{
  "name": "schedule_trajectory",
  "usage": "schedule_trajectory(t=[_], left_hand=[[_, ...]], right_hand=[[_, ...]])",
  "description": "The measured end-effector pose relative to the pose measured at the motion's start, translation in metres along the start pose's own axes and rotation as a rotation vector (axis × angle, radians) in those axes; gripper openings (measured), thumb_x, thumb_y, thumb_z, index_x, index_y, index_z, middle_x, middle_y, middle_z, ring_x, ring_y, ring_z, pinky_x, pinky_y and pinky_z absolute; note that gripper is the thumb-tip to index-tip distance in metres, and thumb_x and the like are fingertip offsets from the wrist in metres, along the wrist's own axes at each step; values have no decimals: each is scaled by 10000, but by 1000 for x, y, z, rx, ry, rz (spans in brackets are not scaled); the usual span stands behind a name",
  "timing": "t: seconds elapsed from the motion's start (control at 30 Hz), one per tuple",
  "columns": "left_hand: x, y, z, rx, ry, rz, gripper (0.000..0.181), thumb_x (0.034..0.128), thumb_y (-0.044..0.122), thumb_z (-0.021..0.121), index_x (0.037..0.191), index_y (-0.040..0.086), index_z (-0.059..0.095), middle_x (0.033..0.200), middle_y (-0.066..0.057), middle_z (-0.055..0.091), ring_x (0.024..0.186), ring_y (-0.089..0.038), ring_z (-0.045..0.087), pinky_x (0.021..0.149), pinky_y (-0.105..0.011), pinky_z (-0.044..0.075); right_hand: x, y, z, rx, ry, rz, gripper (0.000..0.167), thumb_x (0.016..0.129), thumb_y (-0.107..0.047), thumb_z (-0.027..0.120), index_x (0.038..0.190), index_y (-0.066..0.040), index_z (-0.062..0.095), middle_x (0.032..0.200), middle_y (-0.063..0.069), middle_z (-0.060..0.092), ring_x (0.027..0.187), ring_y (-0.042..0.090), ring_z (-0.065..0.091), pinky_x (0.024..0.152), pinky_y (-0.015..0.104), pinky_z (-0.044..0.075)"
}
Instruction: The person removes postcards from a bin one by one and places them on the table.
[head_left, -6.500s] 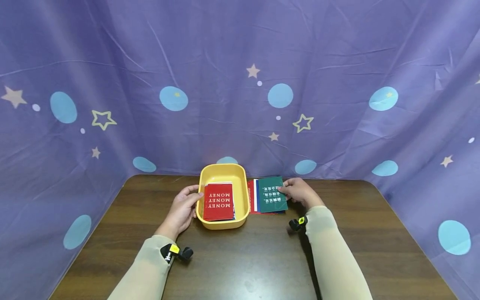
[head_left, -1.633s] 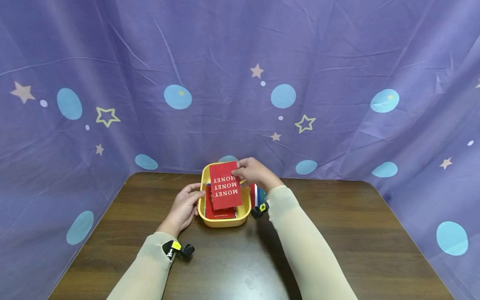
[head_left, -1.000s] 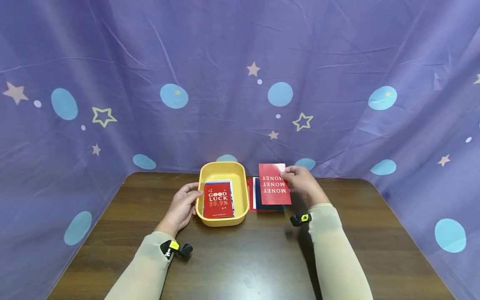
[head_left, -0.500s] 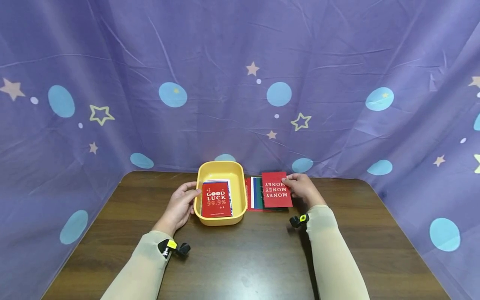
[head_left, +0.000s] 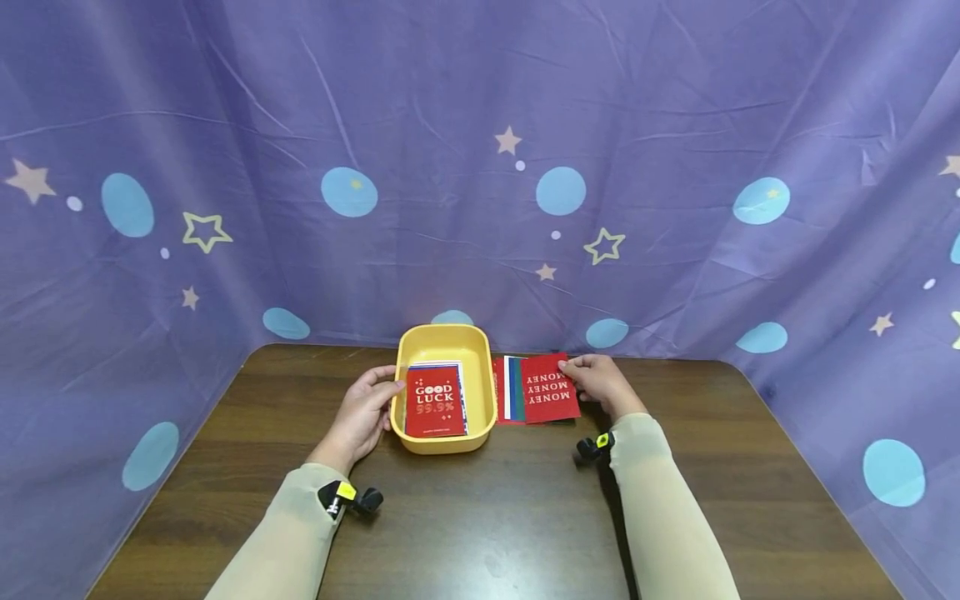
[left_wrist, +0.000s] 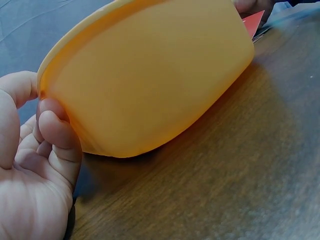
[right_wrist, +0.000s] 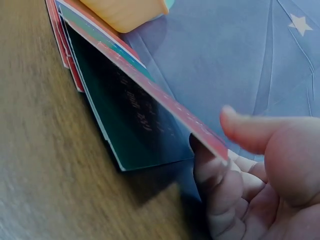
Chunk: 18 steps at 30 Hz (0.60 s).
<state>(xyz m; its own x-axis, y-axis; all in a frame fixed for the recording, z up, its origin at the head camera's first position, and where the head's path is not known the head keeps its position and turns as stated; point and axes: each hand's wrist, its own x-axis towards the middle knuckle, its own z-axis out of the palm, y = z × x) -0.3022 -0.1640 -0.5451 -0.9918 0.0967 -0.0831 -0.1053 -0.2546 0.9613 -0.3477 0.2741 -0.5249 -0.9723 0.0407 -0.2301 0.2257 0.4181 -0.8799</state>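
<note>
A yellow plastic tray [head_left: 480,417] stands on the table, and my left hand [head_left: 365,412] pinches its left rim, thumb over the edge and fingers against the outer wall. Inside lies a stack of cards topped by a red "GOOD LUCK" card [head_left: 434,402]. Right of the tray is an overlapping row of cards [head_left: 512,390] with red, white, blue and green edges showing. At the row's right end my right hand [head_left: 603,385] holds a red "MONEY" card [head_left: 551,390] by its corner. In the right wrist view that card slants above a dark green card [right_wrist: 135,130], fingers beneath it, thumb above.
The brown wooden table [head_left: 480,525] reaches toward me in front of the tray. Behind it hangs a purple curtain [head_left: 450,250] with stars and blue dots. Each wrist carries a small black camera mount, such as the right one [head_left: 595,448].
My right hand has carried the red "MONEY" card from the tray to the row on the right and lowered it there. The "GOOD LUCK" card is now uncovered. My left hand stays on the rim.
</note>
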Motion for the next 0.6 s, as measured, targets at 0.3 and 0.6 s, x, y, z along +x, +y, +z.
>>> schedule_trajectory(t=[0.3,0.6], left_hand=[[-4,1,-2,2,0,-13,475,1137,58,620,1567,-25,436,930,35,789,590,-48,590,439,-165,452],[-1,0,0,-5,1,-4,464,1124,55,636,1547,-22,460,933,17,778,589,-54,584,434,-169,450]], right_hand=[[-3,1,3,45,-8,-21,325,1021,-256,860,1191,-12,727,820,-90,744,724,86,637,586,243,546],[-3,0,7,26,41,-56,291,1028,-240,858,1121,-3,719,786,-72,745,679,82,623,569,244,512]])
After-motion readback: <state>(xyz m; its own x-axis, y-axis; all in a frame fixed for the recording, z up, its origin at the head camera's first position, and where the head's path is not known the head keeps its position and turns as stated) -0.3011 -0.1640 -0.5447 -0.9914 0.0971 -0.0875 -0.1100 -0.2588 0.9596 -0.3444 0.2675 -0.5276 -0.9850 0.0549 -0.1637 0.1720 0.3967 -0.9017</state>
